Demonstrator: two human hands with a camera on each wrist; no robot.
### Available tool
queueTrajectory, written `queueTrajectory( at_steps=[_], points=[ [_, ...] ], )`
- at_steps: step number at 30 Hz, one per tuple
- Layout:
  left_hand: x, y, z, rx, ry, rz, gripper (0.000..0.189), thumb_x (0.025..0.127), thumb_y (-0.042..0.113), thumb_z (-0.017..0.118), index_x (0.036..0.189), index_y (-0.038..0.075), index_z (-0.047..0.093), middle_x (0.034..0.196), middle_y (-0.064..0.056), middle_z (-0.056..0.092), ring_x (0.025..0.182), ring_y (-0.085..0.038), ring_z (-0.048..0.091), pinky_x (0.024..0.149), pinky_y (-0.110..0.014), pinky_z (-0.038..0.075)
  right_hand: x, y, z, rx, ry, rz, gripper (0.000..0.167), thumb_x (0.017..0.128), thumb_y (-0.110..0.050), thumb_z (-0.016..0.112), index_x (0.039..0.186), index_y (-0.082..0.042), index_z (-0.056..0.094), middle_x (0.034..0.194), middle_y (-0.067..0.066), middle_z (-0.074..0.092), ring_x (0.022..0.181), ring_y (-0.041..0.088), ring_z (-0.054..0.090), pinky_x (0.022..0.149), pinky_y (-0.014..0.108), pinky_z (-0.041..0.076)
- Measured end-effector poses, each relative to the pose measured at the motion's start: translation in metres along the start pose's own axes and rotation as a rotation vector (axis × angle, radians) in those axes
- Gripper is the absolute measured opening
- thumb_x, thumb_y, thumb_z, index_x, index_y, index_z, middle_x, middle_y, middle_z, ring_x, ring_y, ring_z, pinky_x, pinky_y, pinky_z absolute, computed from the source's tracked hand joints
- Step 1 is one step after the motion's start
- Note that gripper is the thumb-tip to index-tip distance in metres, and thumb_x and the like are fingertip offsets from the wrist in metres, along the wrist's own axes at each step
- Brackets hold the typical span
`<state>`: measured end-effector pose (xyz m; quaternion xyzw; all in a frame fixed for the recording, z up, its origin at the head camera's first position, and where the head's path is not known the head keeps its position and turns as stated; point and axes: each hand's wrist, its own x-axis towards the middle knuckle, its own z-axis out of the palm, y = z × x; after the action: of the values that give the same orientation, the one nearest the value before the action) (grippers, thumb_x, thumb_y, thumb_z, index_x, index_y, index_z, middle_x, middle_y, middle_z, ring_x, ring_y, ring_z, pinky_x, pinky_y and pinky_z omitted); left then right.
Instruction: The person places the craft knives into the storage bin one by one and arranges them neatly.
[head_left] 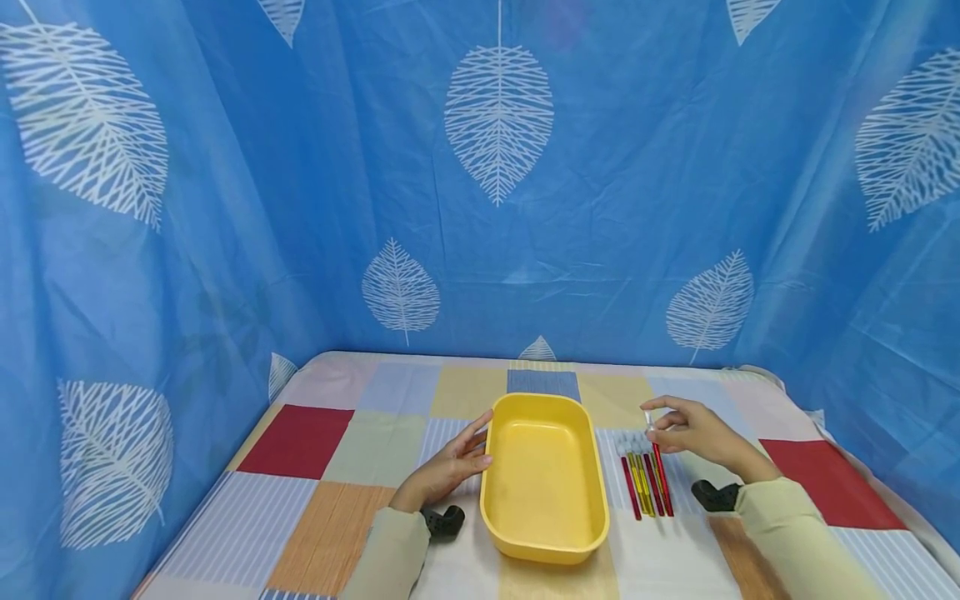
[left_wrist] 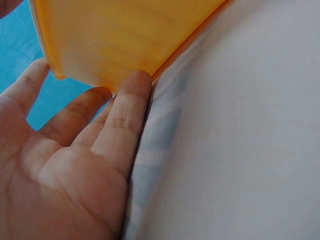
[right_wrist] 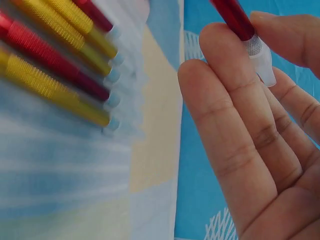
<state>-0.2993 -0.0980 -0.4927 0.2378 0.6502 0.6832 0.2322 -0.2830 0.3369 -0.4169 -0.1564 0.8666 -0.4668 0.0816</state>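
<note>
A yellow plastic basin (head_left: 545,550) stands in the middle of the table, with its inside bare. My left hand (head_left: 450,468) is at its left side, fingers spread and fairly straight; in the left wrist view the fingertips (left_wrist: 136,82) touch the outer wall. My right hand (head_left: 693,429) pinches a red craft knife (right_wrist: 235,19) between thumb and fingers, close to its translucent cap. This knife slants down over a row of red and gold craft knives (head_left: 637,483) to the right of the basin. Their clear caps point away from me.
A patchwork cloth (head_left: 352,450) covers the table. Blue curtains (head_left: 337,167) with white leaf prints hang at the back and both sides. Black wrist devices (head_left: 445,522) sit by both wrists, near the sleeves.
</note>
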Motion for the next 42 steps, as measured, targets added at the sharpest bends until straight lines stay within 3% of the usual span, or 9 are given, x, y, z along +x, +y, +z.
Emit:
queueTrajectory(
  at_steps=[11, 20, 34, 38, 42],
  points=[
    [0.000, 0.000, -0.001, 0.014, -0.010, 0.015, 0.083, 0.110, 0.010, 0.060, 0.175, 0.007, 0.007, 0.176, -0.030, 0.015, 0.161, -0.049, 0.024, 0.125, -0.053, 0.037, 0.009, -0.015, 0.014, 0.024, -0.021, -0.063, 0.056, 0.103, -0.007, 0.074, 0.145, 0.020, 0.048, 0.103, 0.021, 0.074, 0.081, 0.017, 0.075, 0.078, 0.034, 0.067],
    [-0.001, 0.000, -0.002, 0.019, -0.015, 0.014, 0.082, 0.111, 0.008, 0.058, 0.175, 0.008, 0.007, 0.177, -0.029, 0.015, 0.161, -0.048, 0.022, 0.125, -0.051, 0.038, 0.016, -0.029, 0.026, 0.078, -0.031, -0.094, 0.056, 0.103, -0.006, 0.074, 0.147, 0.018, 0.049, 0.108, 0.027, 0.072, 0.084, 0.020, 0.077, 0.081, 0.045, 0.067],
    [0.001, -0.002, -0.002, 0.019, -0.003, 0.008, 0.083, 0.111, 0.012, 0.061, 0.176, 0.011, 0.009, 0.176, -0.028, 0.018, 0.161, -0.047, 0.024, 0.124, -0.050, 0.039, 0.031, -0.044, 0.049, 0.161, -0.067, -0.108, 0.058, 0.104, -0.006, 0.073, 0.150, 0.018, 0.047, 0.107, 0.021, 0.073, 0.088, 0.022, 0.079, 0.085, 0.052, 0.066],
    [0.001, -0.002, -0.001, 0.030, -0.004, 0.011, 0.082, 0.111, 0.013, 0.060, 0.175, 0.010, 0.009, 0.176, -0.029, 0.018, 0.161, -0.047, 0.024, 0.124, -0.051, 0.039, 0.034, -0.050, 0.057, 0.159, -0.072, -0.103, 0.059, 0.104, -0.008, 0.073, 0.150, 0.018, 0.047, 0.106, 0.021, 0.073, 0.089, 0.022, 0.079, 0.085, 0.051, 0.066],
    [0.001, -0.003, -0.001, 0.028, 0.004, 0.008, 0.082, 0.111, 0.012, 0.060, 0.175, 0.010, 0.010, 0.176, -0.029, 0.019, 0.161, -0.047, 0.025, 0.124, -0.051, 0.040, 0.037, -0.057, 0.064, 0.173, -0.067, -0.103, 0.058, 0.105, -0.008, 0.072, 0.150, 0.018, 0.047, 0.108, 0.024, 0.073, 0.088, 0.021, 0.078, 0.084, 0.043, 0.067]
  ],
)
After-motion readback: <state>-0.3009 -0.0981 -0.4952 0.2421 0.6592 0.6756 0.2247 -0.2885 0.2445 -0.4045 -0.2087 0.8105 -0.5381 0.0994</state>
